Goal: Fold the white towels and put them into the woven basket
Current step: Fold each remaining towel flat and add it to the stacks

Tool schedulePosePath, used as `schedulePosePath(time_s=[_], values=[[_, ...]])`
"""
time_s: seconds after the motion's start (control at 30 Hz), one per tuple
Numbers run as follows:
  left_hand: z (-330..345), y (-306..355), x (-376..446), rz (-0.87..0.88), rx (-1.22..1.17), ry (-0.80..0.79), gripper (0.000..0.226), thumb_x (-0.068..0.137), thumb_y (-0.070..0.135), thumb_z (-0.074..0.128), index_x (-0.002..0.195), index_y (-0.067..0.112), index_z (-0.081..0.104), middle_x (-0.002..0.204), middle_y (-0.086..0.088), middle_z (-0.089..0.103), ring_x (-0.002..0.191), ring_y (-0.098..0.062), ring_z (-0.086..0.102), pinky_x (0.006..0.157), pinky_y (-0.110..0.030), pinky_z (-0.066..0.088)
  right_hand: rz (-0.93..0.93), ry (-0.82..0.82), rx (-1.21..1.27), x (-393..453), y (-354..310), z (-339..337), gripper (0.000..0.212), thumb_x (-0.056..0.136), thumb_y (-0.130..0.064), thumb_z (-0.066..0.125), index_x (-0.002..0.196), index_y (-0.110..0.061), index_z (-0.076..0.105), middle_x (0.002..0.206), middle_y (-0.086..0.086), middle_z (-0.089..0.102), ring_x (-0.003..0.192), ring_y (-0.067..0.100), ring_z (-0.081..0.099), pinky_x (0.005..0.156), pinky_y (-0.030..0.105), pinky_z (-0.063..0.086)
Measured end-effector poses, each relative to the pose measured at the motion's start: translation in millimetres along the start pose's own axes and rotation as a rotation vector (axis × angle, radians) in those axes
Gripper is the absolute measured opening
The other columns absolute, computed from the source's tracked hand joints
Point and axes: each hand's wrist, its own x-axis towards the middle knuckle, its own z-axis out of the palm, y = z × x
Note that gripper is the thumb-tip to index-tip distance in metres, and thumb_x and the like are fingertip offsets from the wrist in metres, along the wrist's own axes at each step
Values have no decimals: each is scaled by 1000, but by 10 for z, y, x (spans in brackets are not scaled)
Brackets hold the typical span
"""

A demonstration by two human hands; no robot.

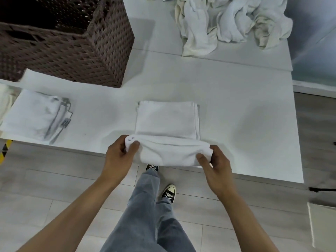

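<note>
While both hands work at the desk's near edge, scanning from the left: woven basket (72,42), dark brown, stands on the far-left part of the white desk (236,106), its inside dark, contents can't be told. Near side of it, a flat white cloth or sheet (54,82) lies partly under the basket's corner. Closer and further left, a folded towel stack (32,115) rests on the desk, grey-striped edge and a small label facing right.

Left hand (120,157) pinches the left end of the white towel (167,124), thumb on top, fingers curled underneath. Towel sits centre-front on the desk, already folded into a layered rectangle; its near edge is lifted and rolled up off the desk edge between the two hands, the far part lying flat. Right hand (216,164) pinches the right end of that same raised edge, thumb over the cloth, fingers tucked below.

Below the hands: grey jeans (151,206) and black-and-white sneakers (169,192) on a pale plank floor (54,188).

Far right-centre of the desk, a crumpled pile of unfolded white towels (232,20), well apart from the held one.
</note>
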Motion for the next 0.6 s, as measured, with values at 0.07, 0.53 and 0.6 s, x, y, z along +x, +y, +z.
schedulePosePath(time_s=[0.07, 0.53, 0.6], values=[[14, 88, 70, 18, -17, 21, 13, 103, 21, 52, 98, 15, 63, 86, -4, 67, 68, 1, 55, 59, -11, 41, -42, 22, 43, 97, -134, 28, 12, 97, -18, 69, 101, -28, 64, 91, -9, 72, 84, 13, 66, 72, 27, 52], [199, -123, 905, -180, -159, -88, 20, 100, 46, 50, 113, 32, 54, 96, 1, 63, 89, -20, 60, 80, -36, 48, 15, 116, -194, 1146, 199, 432, 20, 104, -40, 53, 118, -25, 55, 87, -12, 70, 81, 4, 64, 75, 30, 53], [239, -276, 899, -197, -59, -155, 29, 100, 38, 55, 127, 40, 46, 102, -3, 69, 94, -21, 67, 85, -37, 51, 4, 109, -318, 1272, 295, 467, 22, 105, -42, 49, 116, -23, 51, 86, -5, 67, 81, 17, 63, 75, 39, 53]])
